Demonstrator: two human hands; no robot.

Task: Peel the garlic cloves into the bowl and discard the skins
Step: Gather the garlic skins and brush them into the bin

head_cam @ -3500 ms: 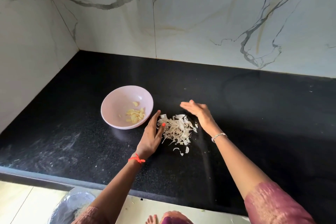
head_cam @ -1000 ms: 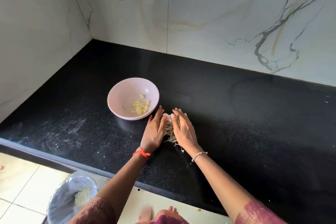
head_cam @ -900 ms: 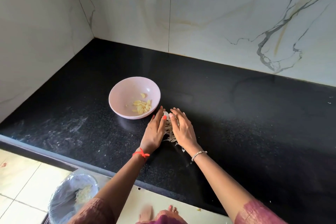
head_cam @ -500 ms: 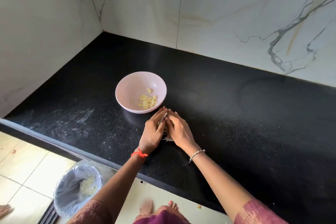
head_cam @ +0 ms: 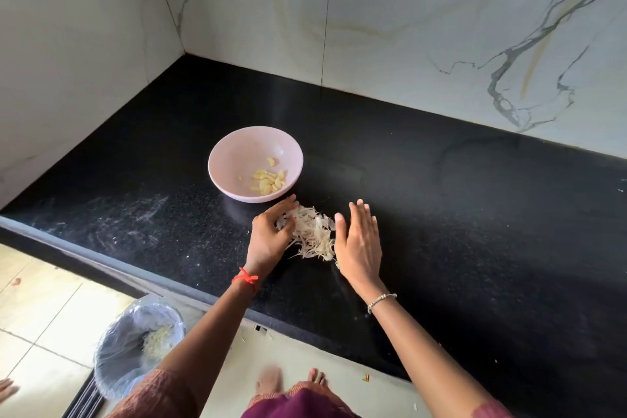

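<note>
A pale pink bowl [head_cam: 237, 152] stands on the black counter [head_cam: 458, 214] with several peeled garlic cloves [head_cam: 268, 181] in it. Just in front of the bowl lies a heap of dry garlic skins [head_cam: 314, 234]. My left hand [head_cam: 269, 236] is at the heap's left side, its fingers curled into the skins. My right hand [head_cam: 359, 242] stands at the heap's right side with straight fingers, its edge against the skins.
A bin lined with a clear bag [head_cam: 135, 346] stands on the tiled floor below the counter's front edge, with some skins inside. Marble walls meet in a corner at the back left. My bare feet [head_cam: 291, 380] show below the counter.
My hands had closed together over the skins; now the right hand has moved off to the right, uncovering the heap, and the left hand's fingers curl into it. The view has tilted down.
</note>
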